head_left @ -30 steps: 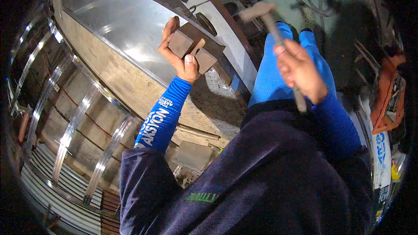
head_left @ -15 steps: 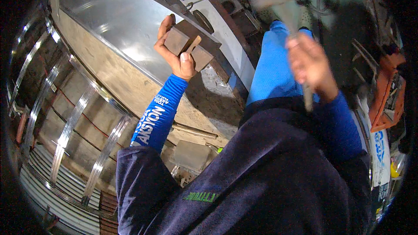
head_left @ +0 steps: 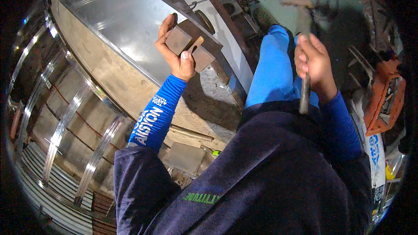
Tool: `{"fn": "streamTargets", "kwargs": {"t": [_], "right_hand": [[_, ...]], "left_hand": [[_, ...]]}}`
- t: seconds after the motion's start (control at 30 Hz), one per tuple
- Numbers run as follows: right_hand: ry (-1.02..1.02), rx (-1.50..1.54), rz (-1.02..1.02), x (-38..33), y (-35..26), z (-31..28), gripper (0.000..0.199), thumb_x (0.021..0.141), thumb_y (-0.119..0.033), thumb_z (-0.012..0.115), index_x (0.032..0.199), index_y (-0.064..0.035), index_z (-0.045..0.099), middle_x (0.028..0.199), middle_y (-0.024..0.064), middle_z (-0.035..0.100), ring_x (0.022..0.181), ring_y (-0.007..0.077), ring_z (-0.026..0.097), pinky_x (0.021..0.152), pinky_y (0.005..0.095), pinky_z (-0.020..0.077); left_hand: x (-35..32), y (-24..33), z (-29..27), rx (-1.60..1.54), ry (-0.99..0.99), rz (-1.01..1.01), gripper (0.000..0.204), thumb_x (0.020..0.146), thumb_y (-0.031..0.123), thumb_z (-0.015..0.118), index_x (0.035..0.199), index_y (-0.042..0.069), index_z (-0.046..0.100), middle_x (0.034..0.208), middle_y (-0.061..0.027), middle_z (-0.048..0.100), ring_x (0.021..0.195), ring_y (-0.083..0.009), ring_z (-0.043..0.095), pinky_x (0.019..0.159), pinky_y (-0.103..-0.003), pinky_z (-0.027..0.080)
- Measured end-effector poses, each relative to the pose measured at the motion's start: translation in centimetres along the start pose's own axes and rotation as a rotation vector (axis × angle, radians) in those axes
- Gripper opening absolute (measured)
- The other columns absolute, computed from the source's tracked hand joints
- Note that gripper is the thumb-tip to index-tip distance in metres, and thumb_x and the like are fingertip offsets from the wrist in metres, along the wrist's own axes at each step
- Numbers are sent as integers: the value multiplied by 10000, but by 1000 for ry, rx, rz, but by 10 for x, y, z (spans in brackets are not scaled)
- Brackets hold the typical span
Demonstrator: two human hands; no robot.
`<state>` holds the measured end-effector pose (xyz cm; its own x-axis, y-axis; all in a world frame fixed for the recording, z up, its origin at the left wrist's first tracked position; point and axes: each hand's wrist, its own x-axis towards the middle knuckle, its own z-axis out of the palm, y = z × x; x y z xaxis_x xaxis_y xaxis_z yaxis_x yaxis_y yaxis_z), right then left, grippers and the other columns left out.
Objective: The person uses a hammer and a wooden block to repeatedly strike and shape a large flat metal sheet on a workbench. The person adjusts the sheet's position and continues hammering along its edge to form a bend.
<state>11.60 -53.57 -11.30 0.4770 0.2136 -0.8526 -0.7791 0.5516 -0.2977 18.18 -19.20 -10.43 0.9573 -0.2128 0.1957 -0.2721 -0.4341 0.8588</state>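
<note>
Steel sheet (head_left: 117,21) under block (head_left: 191,48) in left fingers (head_left: 167,26); right fingers (head_left: 305,54) clench hammer (head_left: 302,39); cluttered workshop.

Metal block (head_left: 188,45) left of hammer (head_left: 303,52)

Metal-fabrication workshop. Large curved sheet-metal panel (head_left: 117,21) beside a rough plank frame (head_left: 130,91); bright steel strips (head_left: 61,126) and corrugated sheeting (head_left: 39,182) stacked at left (all bare, unpainted). Hammer (head_left: 302,39) in hand, rusty steel block (head_left: 191,45), grimy cluttered floor (head_left: 209,91).
</note>
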Motion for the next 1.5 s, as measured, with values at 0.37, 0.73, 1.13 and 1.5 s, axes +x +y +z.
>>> {"fn": "streamTargets", "kwargs": {"t": [0.37,0.73,1.13,1.5], "right_hand": [[11,-153,106,-2,-10,18,177,1052,-283,560,936,-157,515,644,-55,455,435,43,401,362,217,346],[-301,-433,60,-1,5,28,238,1063,-294,546,901,-123,512,650,-29,471,509,64,463,421,266,394],[-354,-534,-19,-5,28,44,212,1056,-275,560,911,-129,510,661,-61,458,480,53,414,414,249,365],[-341,-516,-86,-15,62,69,195,1056,-273,556,939,-122,515,632,-39,445,433,80,400,368,261,338]], "left_hand": [[-2,2,0,-28,13,-38,650,968,541,551,1278,21,316,1522,-315,337,1418,-432,396,1188,-540,284],[-6,-4,-6,-6,-4,-20,645,960,548,559,1259,19,345,1513,-308,359,1422,-445,397,1192,-545,285],[-14,-10,-12,-8,-24,1,602,964,518,544,1251,30,341,1511,-316,346,1424,-454,386,1192,-569,272],[-9,-8,-8,-56,-42,5,614,961,511,547,1277,31,331,1519,-316,332,1429,-450,376,1198,-565,260]]}}
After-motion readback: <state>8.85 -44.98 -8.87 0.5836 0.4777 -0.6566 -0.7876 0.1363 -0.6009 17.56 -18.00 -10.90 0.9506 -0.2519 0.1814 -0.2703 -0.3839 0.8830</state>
